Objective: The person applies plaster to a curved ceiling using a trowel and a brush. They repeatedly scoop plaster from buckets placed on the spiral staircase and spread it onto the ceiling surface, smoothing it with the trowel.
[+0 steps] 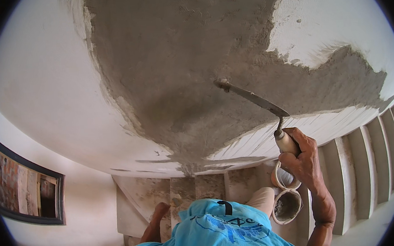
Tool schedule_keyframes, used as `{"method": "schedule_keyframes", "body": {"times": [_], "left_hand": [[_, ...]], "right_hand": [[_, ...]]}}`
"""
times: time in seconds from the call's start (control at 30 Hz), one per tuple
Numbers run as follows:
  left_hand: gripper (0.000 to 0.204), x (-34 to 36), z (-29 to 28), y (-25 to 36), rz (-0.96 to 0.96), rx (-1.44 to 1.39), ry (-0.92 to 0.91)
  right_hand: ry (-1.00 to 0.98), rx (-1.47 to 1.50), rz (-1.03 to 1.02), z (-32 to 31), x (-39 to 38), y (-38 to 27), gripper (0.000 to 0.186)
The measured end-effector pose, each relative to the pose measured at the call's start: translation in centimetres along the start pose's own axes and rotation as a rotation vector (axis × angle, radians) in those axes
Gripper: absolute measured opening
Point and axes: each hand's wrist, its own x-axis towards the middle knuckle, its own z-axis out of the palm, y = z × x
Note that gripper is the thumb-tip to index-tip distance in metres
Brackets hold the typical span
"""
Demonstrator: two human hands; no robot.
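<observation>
My right hand (302, 156) is wrapped round the pale handle of a trowel (257, 100). The trowel's blade slants up and to the left over the patch of grey wet plaster (178, 55) on the white wall. A little plaster clings to its far tip. Whether the blade touches the wall I cannot tell. Low on the left, beside my blue shirt, my left hand (161, 211) hangs away from the wall. Its fingers are not clear, and nothing shows in it.
Two buckets stand by my right leg: one (287, 207) holds grey mix, the other (284, 176) something pale. Concrete stairs (358, 171) run along the right, with stained steps (183, 188) below me. A dark-framed opening (23, 181) at the left shows brickwork.
</observation>
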Motion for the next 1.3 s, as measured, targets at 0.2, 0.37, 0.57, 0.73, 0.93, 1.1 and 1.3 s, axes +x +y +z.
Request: {"method": "schedule_keyframes", "body": {"times": [0.2,0.37,0.57,0.73,0.93,1.1,1.3], "left_hand": [[0.045,1.5,1.8,-1.6,0.035,0.093,0.091],[0.046,0.8,0.2,1.7,-0.286,-0.296,-0.025],[0.04,-0.4,0.9,0.4,-0.127,-0.214,0.119],[0.035,-1.5,-1.0,3.1,-0.192,-0.287,0.027],[0.039,-1.1,-0.8,2.9,-0.194,-0.351,0.078],[0.045,0.9,1.4,0.2,-0.201,-0.251,0.068],[0.047,-0.7,-0.3,2.6,-0.128,-0.277,0.004]], "right_hand": [[-0.018,0.011,0.01,0.2,0.9,-0.6,0.046],[-0.014,0.051,0.028,0.9,1.2,-0.2,0.047],[0.022,0.07,0.003,-0.1,0.8,0.3,0.052],[0.102,0.121,-0.043,-1.8,1.0,0.9,0.053],[0.113,0.123,-0.093,-3.0,2.2,0.6,0.054],[0.115,0.131,-0.078,-3.4,3.1,0.4,0.052],[0.145,0.141,-0.118,-4.3,3.5,0.9,0.045]]}}
